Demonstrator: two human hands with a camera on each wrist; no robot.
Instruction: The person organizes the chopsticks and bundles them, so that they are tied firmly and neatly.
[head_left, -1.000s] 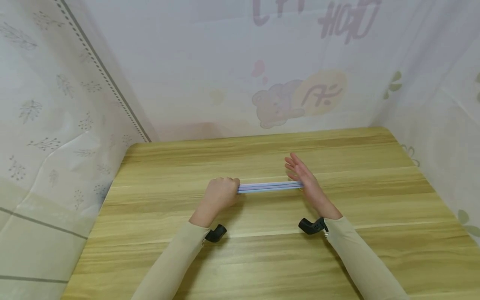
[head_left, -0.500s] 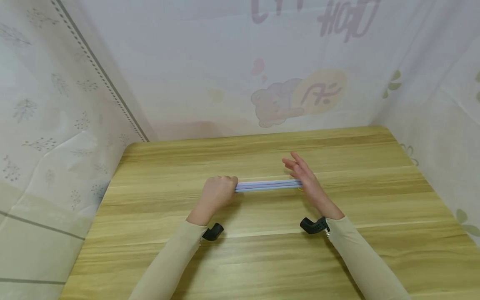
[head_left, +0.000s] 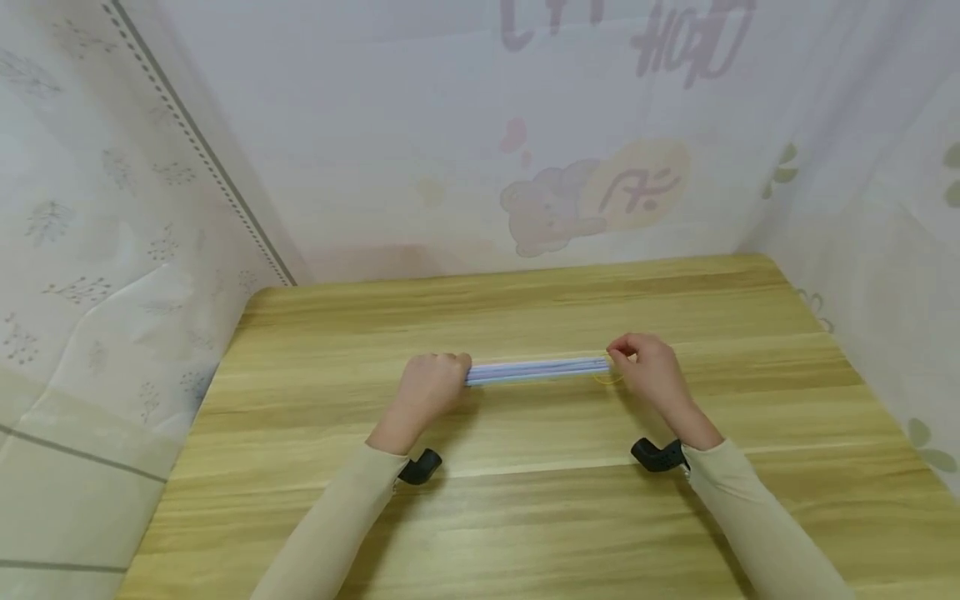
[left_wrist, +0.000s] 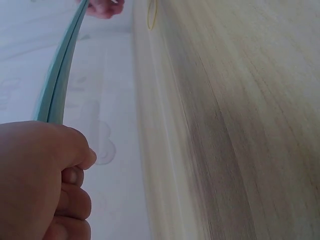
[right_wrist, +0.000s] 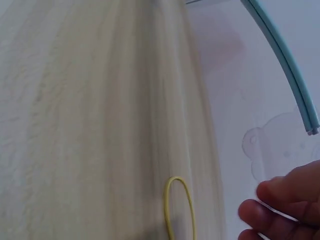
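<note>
My left hand (head_left: 433, 385) grips one end of a bundle of thin pastel sticks, possibly straws (head_left: 536, 369). The bundle is held level above the table, and its outer pieces look pale teal in the left wrist view. At the other end, thumb and forefinger of my right hand (head_left: 651, 367) come together, pinching what looks like a thin yellow rubber band (head_left: 609, 381). A slack loop of this rubber band (right_wrist: 168, 210) hangs beside the fingers. The bundle's free tip (right_wrist: 312, 131) shows just apart from the right fingertips. Where the band meets the bundle is hidden.
A wood-grain table (head_left: 525, 517) lies below both hands. Behind it hangs a pale printed cloth (head_left: 390, 150), with similar cloth at both sides. Dark wrist-camera mounts (head_left: 658, 456) sit on the cuffs.
The right hand has changed from extended fingers beside the bundle's end to a pinch, and has shifted right. More of the yellow rubber band shows. The left hand keeps its grip, drifting slightly left.
</note>
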